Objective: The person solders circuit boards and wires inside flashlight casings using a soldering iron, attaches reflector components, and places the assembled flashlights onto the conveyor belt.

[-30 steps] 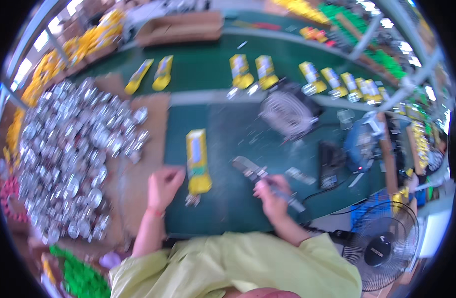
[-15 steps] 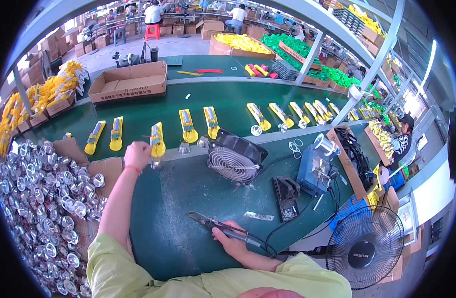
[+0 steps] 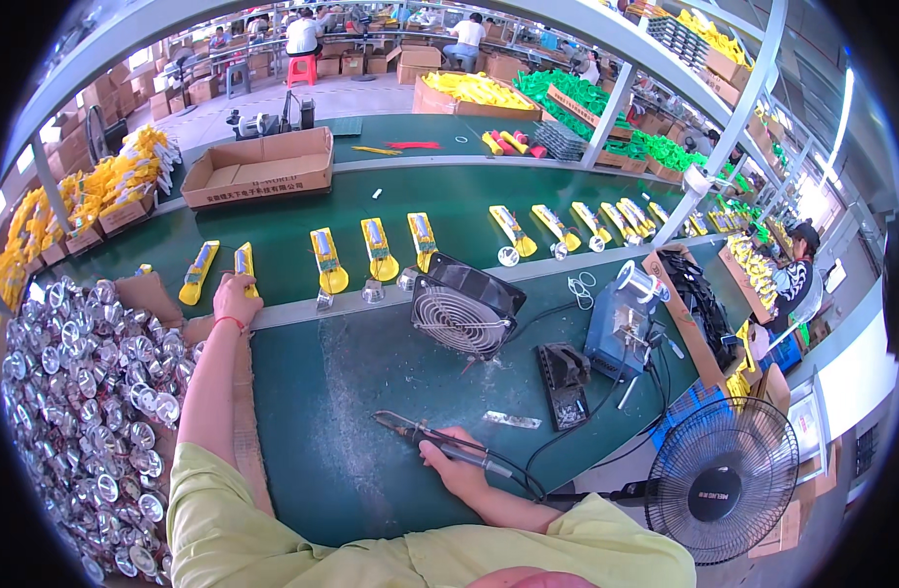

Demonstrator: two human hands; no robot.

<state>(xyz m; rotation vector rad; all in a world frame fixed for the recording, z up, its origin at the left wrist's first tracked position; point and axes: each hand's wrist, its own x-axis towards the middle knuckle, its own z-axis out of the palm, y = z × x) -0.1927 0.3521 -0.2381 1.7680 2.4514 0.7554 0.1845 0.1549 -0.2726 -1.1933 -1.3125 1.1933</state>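
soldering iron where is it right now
In the head view, the soldering iron lies low on the green table, gripped by the right hand, below the small black fan.

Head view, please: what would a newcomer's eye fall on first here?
Probably the heap of shiny metal cups on the left, then the row of yellow parts along the green belt. The left hand reaches to one yellow piece there, while the right hand holds a soldering iron near the small black fan.
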